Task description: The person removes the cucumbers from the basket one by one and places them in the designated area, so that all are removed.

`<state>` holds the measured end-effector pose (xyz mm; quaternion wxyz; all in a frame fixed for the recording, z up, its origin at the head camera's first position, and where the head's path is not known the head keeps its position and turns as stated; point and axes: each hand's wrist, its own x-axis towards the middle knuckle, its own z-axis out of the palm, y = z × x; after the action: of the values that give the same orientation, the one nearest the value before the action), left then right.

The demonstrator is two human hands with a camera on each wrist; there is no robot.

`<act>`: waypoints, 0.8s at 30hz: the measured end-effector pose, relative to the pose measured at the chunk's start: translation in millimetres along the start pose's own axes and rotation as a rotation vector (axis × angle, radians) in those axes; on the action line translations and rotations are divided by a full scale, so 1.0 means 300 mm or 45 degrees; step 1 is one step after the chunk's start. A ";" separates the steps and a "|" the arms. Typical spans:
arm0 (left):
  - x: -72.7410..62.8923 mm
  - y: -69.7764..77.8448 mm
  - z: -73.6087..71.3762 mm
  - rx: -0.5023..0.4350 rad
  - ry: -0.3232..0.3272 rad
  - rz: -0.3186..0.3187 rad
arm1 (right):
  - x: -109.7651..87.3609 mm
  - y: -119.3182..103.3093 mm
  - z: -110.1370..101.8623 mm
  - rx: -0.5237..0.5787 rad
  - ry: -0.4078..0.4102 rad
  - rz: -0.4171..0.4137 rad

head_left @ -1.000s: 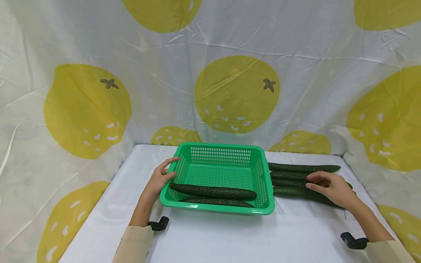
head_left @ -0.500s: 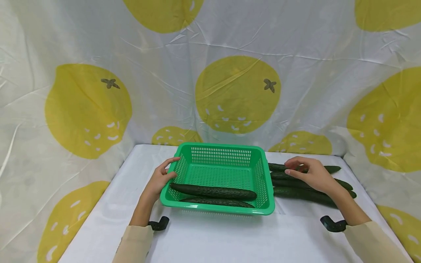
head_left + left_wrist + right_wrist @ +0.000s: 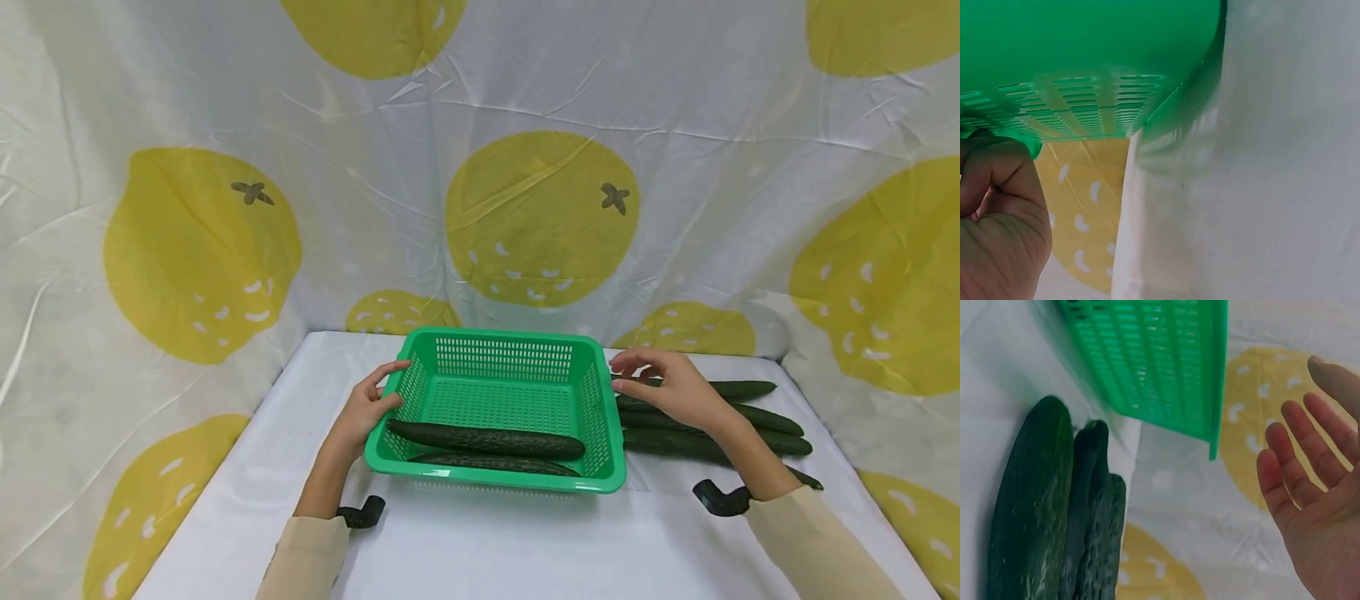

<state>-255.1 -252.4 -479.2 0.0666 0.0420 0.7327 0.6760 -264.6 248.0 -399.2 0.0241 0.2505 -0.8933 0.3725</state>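
A green plastic basket (image 3: pixel 501 404) with slotted walls stands on the white-covered table. Two long dark cucumbers lie along its near side, one cucumber (image 3: pixel 487 438) resting higher than the other cucumber (image 3: pixel 498 461). My left hand (image 3: pixel 365 410) grips the basket's left rim, thumb and fingers curled over it; the left wrist view shows the curled hand (image 3: pixel 1004 212) at the basket's underside. Close to the right rim is my right hand (image 3: pixel 671 387), above the loose cucumbers. In the right wrist view its fingers (image 3: pixel 1307 459) are spread and relaxed, hold nothing and are apart from the basket.
Several cucumbers (image 3: pixel 690 444) lie side by side right of the basket, partly under my right arm. The white tablecloth (image 3: pixel 525 550) runs in front. A curtain (image 3: pixel 360 208) printed with yellow lemons hangs behind and at both sides.
My right hand has moved left across the loose cucumbers to near the basket's right rim. The left hand, the basket and the cucumbers inside it have stayed in place.
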 end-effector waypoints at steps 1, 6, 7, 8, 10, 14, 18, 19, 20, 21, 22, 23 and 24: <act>0.000 0.000 -0.001 -0.003 0.000 -0.001 | 0.007 -0.008 0.008 0.012 -0.008 -0.004; -0.003 0.002 0.000 0.001 -0.003 -0.004 | 0.033 -0.044 0.053 0.072 -0.052 -0.061; -0.003 0.003 0.001 0.003 -0.002 -0.004 | 0.038 -0.050 0.064 0.082 -0.063 -0.076; -0.004 0.005 0.002 0.005 0.000 -0.005 | 0.042 -0.056 0.074 0.093 -0.072 -0.092; -0.005 0.008 0.003 0.008 0.000 -0.004 | 0.052 -0.066 0.096 0.117 -0.090 -0.109; -0.007 0.011 0.004 -0.003 -0.001 -0.003 | 0.069 -0.089 0.139 0.164 -0.126 -0.103; -0.008 0.011 0.003 -0.005 0.002 -0.001 | 0.088 -0.113 0.183 0.199 -0.161 -0.089; -0.008 0.010 0.003 -0.004 0.002 -0.002 | 0.093 -0.118 0.194 0.207 -0.171 -0.093; -0.008 0.010 0.003 -0.002 0.002 -0.003 | 0.097 -0.124 0.204 0.214 -0.181 -0.095; -0.008 0.010 0.003 -0.003 0.002 -0.003 | 0.102 -0.129 0.214 0.221 -0.192 -0.095; -0.007 0.011 0.003 -0.002 0.001 -0.002 | 0.106 -0.136 0.223 0.232 -0.206 -0.090; -0.007 0.012 0.003 -0.001 0.000 -0.002 | 0.111 -0.141 0.231 0.240 -0.220 -0.090; -0.007 0.012 0.004 -0.001 -0.002 -0.001 | 0.116 -0.146 0.240 0.243 -0.231 -0.088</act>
<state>-253.1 -251.4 -475.6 0.0674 0.0421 0.7325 0.6761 -264.3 158.2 -414.4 -0.0681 0.3150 -0.8431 0.4305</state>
